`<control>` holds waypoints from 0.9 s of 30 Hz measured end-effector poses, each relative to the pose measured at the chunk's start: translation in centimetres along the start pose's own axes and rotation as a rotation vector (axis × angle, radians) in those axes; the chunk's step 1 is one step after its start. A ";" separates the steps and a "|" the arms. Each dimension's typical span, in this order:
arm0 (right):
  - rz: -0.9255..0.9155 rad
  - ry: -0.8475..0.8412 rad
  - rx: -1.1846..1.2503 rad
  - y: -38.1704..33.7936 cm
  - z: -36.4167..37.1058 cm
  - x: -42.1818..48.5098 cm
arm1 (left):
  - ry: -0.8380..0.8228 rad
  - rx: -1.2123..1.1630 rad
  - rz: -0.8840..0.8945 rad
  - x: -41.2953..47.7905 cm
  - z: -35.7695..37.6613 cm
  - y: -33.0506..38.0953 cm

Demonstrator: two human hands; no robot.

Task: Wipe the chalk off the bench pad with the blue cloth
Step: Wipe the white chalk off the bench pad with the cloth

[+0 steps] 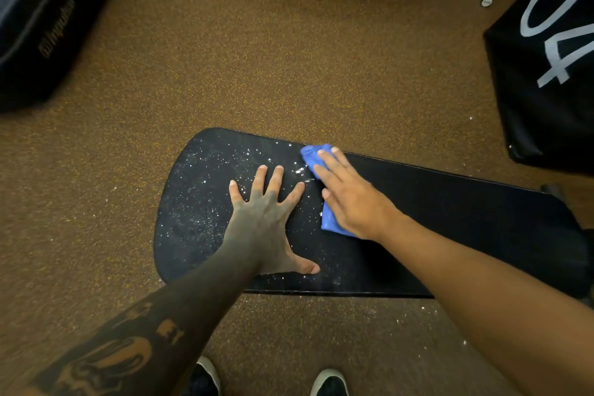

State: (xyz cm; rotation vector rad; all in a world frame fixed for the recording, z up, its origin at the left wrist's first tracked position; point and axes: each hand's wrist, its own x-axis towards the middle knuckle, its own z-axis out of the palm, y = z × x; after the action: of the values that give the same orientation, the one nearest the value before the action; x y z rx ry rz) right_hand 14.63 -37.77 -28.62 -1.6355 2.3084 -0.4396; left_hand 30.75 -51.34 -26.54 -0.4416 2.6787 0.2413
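Observation:
The black bench pad (450,219) runs from the middle of the view to the right edge, with a rounded left end. White chalk specks (205,199) cover that left end, and a thicker clump lies just left of the cloth. The folded blue cloth (313,154) lies flat on the pad under my right hand (350,199), which presses down on it with fingers extended. My left hand (266,219) rests flat on the chalky part, fingers spread, holding nothing. The pad to the right of the cloth looks dark and free of specks.
Brown speckled rubber floor (257,58) surrounds the bench, with some chalk crumbs below the pad. A dark padded piece of equipment (38,16) lies at the top left. A black box with white numerals (546,58) stands at the right. My shoes (328,382) show at the bottom.

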 end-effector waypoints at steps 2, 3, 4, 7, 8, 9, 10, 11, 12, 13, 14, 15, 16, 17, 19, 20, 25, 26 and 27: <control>-0.065 -0.013 -0.001 0.6 0.1 0.4 | -0.002 -0.001 -0.001 -0.1 -0.1 0.1; -0.036 0.031 0.017 1.1 0.2 1.1 | 0.000 -0.004 -0.001 -0.1 -0.2 0.0; 0.061 0.096 0.045 1.5 0.2 1.9 | 0.006 -0.006 0.001 -0.1 -0.2 0.1; 0.286 0.198 0.120 0.1 0.7 3.3 | 0.015 -0.011 0.000 -0.1 -0.2 0.1; 0.200 0.195 0.114 -1.0 1.3 3.0 | 0.017 -0.012 -0.003 -0.1 -0.1 0.1; 0.088 0.157 0.093 -1.9 1.8 2.4 | 0.026 -0.013 -0.009 -0.2 0.0 0.1; 0.005 0.108 0.064 -2.4 2.1 1.8 | 0.034 -0.021 -0.018 -0.2 0.0 0.1; -0.026 0.099 0.042 -2.0 2.0 1.6 | 0.041 -0.037 -0.027 -0.3 0.0 0.1; 0.002 0.123 0.042 -1.3 1.7 2.0 | 0.046 -0.053 -0.037 -0.4 0.0 0.1; 0.087 0.168 0.057 -0.7 1.5 2.5 | 0.051 -0.065 -0.043 -0.4 0.1 0.1; 0.182 0.203 0.091 -0.5 1.4 3.0 | 0.051 -0.075 -0.045 -0.5 0.0 0.1; 0.231 0.222 0.105 -0.8 1.5 3.3 | 0.047 -0.084 -0.045 -0.5 0.0 0.1; 0.219 0.214 0.104 -1.7 1.7 3.2 | 0.047 -0.090 -0.047 -0.6 0.0 0.2; 0.161 0.182 0.087 -2.5 2.1 2.8 | 0.056 -0.093 -0.049 -0.6 0.1 0.2; -0.006 0.075 0.025 -3.3 2.3 1.3 | 0.068 -0.098 -0.051 -0.6 0.2 0.1; -0.047 0.069 -0.002 -2.7 2.0 1.0 | 0.069 -0.103 -0.050 -0.6 0.2 0.1; 0.272 0.213 0.096 -1.7 1.6 2.4 | 0.073 -0.106 -0.047 -0.6 0.2 0.1; 0.223 0.202 0.089 -2.7 2.0 2.2 | 0.072 -0.101 -0.049 -0.6 0.3 0.1; 0.140 0.171 0.065 -3.5 2.4 1.8 | 0.072 -0.096 -0.050 -0.6 0.3 0.1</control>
State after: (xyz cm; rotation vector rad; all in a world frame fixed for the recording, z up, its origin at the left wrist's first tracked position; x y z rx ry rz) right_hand 18.06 -40.75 -29.49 -1.4460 2.4832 -0.6376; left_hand 31.33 -51.01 -26.58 -0.5555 2.7305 0.3465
